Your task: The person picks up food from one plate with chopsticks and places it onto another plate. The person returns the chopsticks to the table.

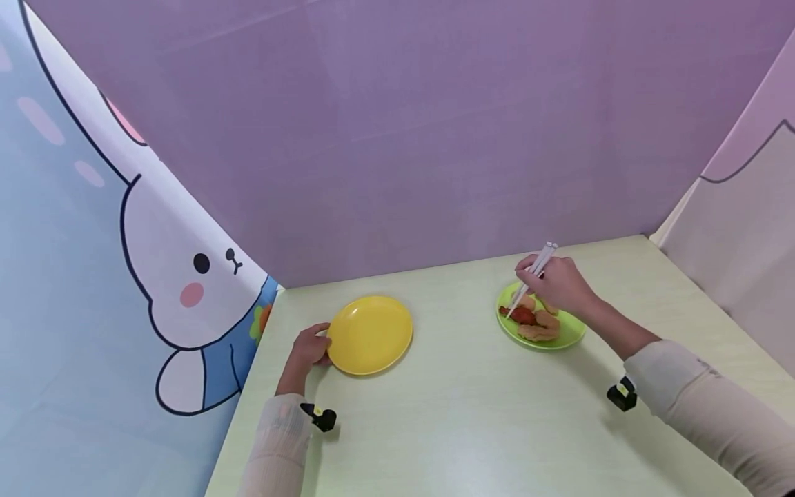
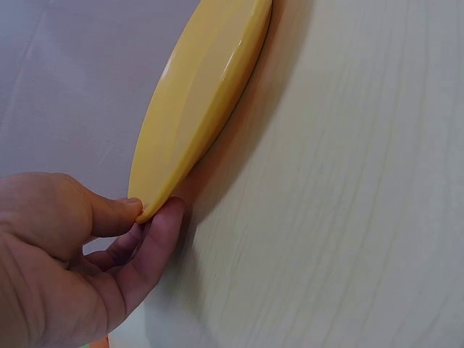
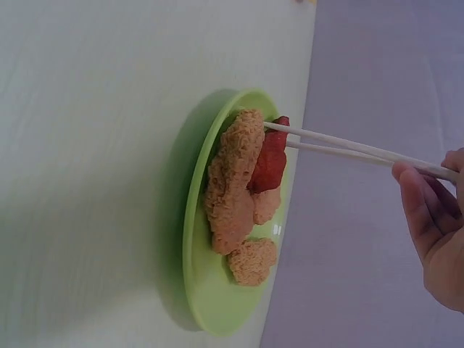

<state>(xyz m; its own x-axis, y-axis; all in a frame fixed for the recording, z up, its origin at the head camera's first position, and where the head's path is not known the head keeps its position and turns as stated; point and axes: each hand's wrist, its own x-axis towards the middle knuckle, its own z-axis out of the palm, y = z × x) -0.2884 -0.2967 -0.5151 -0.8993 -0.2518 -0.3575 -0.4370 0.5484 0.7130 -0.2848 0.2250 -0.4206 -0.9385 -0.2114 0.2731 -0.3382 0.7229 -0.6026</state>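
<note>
At the left of the head view, my left hand (image 1: 308, 345) pinches the near-left rim of a yellow plate (image 1: 370, 336). The left wrist view shows the thumb over the rim and fingers beneath it; no food lies on this plate. My right hand (image 1: 562, 283) holds white chopsticks (image 1: 537, 268) above a green plate (image 1: 573, 336). Their tips reach a dark red piece of food (image 3: 269, 161), like a glazed chicken wing, one tip on each side of its end. Several breaded fried chicken pieces (image 3: 233, 185) lie around it on the green plate.
Both plates are on a pale wood-grain table (image 1: 459, 407). A purple cloth wall (image 1: 435, 138) stands along its back edge. To the left hangs a blue backdrop with a cartoon rabbit (image 1: 180, 276), and a pale panel (image 1: 739, 228) stands at the right.
</note>
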